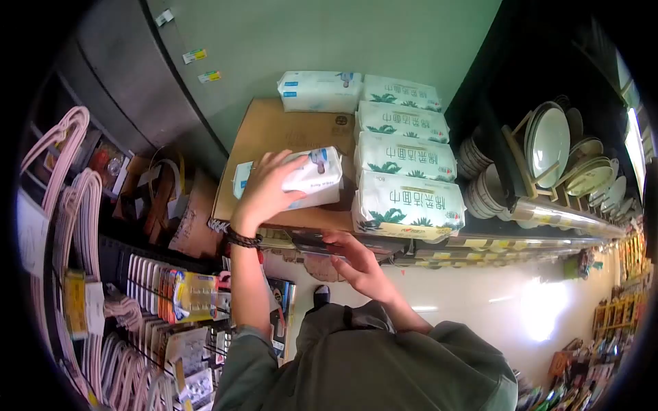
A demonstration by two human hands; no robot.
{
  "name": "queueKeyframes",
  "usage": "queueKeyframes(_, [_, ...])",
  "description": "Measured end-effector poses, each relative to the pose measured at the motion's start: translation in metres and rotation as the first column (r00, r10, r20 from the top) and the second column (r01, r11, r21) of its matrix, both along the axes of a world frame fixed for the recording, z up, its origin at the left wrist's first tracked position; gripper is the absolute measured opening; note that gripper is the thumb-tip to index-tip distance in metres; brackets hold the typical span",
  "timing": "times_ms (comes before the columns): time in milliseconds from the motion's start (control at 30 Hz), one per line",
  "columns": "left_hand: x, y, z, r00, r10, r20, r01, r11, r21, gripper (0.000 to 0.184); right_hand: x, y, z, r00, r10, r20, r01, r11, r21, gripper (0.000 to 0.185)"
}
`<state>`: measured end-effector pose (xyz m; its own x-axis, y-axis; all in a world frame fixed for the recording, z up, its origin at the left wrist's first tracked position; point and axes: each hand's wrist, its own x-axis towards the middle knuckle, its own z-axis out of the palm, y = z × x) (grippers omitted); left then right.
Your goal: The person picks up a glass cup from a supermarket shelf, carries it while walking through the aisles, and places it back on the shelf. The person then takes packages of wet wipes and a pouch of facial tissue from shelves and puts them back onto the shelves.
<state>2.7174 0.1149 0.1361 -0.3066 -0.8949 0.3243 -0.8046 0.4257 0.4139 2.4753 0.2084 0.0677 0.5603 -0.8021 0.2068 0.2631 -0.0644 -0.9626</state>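
Observation:
My left hand (271,181), with a dark braided band at the wrist, is closed over a white-and-blue pack of tissues (315,175). Its fingers lie across the top and the thumb presses the near side. This pack sits on a brown cardboard box (274,130). Lower down, by the box's near edge, my right hand (360,267) has its thumb and fingers around a dark flat object (312,241); its exact kind is unclear. Another white-and-blue tissue pack (319,91) lies at the back of the box. Several green-and-white face tissue packs (411,198) form a row at the right.
Plates (548,147) stand in wooden racks on the right-hand shelf, beside stacked bowls (486,188). Pink hangers (79,219) and packaged goods (195,294) hang at the left. A green wall (329,34) closes the back. Below is a pale, shiny floor (473,288).

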Motion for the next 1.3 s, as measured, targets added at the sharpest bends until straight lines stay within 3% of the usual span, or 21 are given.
queueKeyframes(67, [0.013,-0.024,0.016,0.950,-0.183,-0.251,0.239,0.947,0.214,0.071,0.009,-0.001,0.000,0.999,-0.034,0.000,0.034,0.999,0.004,0.030])
queueKeyframes(100, [0.014,-0.053,0.033,0.913,-0.273,-0.302,0.332,0.929,0.164,0.068,0.013,-0.003,-0.001,0.999,-0.051,-0.008,0.051,0.999,0.007,0.030])
queueKeyframes(233, [-0.008,-0.141,0.064,0.995,-0.100,-0.028,0.103,0.986,0.131,0.064,0.019,0.008,0.003,0.994,-0.079,-0.071,0.082,0.996,0.044,0.025])
queueKeyframes(333, [-0.036,-0.189,0.075,0.926,-0.085,0.368,0.051,0.994,0.101,0.078,0.018,0.014,0.002,0.988,-0.120,-0.098,0.120,0.993,0.000,0.024])
queueKeyframes(500, [-0.051,-0.281,0.018,0.933,-0.125,0.338,0.158,0.985,-0.070,0.091,0.000,0.030,0.008,0.940,-0.293,-0.175,0.278,0.955,-0.104,0.021])
queueKeyframes(633, [-0.057,-0.303,0.013,0.917,-0.143,0.371,0.164,0.986,-0.024,0.096,-0.017,0.048,0.013,0.921,-0.370,-0.120,0.383,0.916,0.117,0.019])
queueKeyframes(700, [-0.051,-0.310,0.034,0.929,-0.169,0.330,0.176,0.984,0.008,0.103,-0.026,0.051,0.010,0.893,-0.436,-0.110,0.449,0.882,0.146,0.019])
queueKeyframes(767, [-0.040,-0.297,0.066,0.977,-0.170,0.130,0.174,0.984,-0.023,0.100,-0.031,0.049,0.002,0.872,-0.481,-0.088,0.489,0.855,0.170,0.019])
queueKeyframes(800, [-0.028,-0.299,0.071,0.979,-0.196,-0.052,0.194,0.980,-0.036,0.097,-0.031,0.047,-0.002,0.866,-0.495,-0.066,0.499,0.848,0.178,0.019])
queueKeyframes(900, [0.010,-0.296,0.082,0.826,-0.203,-0.526,0.187,0.979,-0.084,0.089,-0.027,0.039,-0.006,0.876,-0.479,-0.060,0.481,0.857,0.182,0.018])
queueKeyframes(967, [0.029,-0.268,0.074,0.635,-0.151,-0.757,0.129,0.988,-0.089,0.083,-0.022,0.036,-0.008,0.893,-0.449,-0.020,0.443,0.870,0.218,0.017])
queueKeyframes(1000, [0.046,-0.269,0.057,0.632,0.025,-0.774,0.075,0.993,0.094,0.079,-0.019,0.037,-0.009,0.907,-0.420,-0.023,0.413,0.878,0.243,0.018])
queueKeyframes(1067, [0.064,-0.258,0.028,0.761,0.289,-0.580,-0.064,0.924,0.376,0.078,-0.014,0.038,-0.009,0.933,-0.357,-0.035,0.351,0.890,0.290,0.018])
queueKeyframes(1100, [0.067,-0.246,0.015,0.816,0.378,-0.438,-0.196,0.893,0.405,0.079,-0.014,0.037,-0.009,0.945,-0.324,-0.045,0.322,0.895,0.309,0.018])
queueKeyframes(1167, [0.093,-0.251,-0.012,0.836,0.230,-0.498,-0.112,0.960,0.256,0.085,-0.011,0.041,-0.011,0.952,-0.301,-0.054,0.303,0.907,0.291,0.019])
queueKeyframes(1300, [0.129,-0.279,-0.048,0.894,0.231,-0.384,-0.217,0.973,0.079,0.083,-0.010,0.043,-0.014,0.964,-0.258,-0.070,0.267,0.931,0.248,0.020])
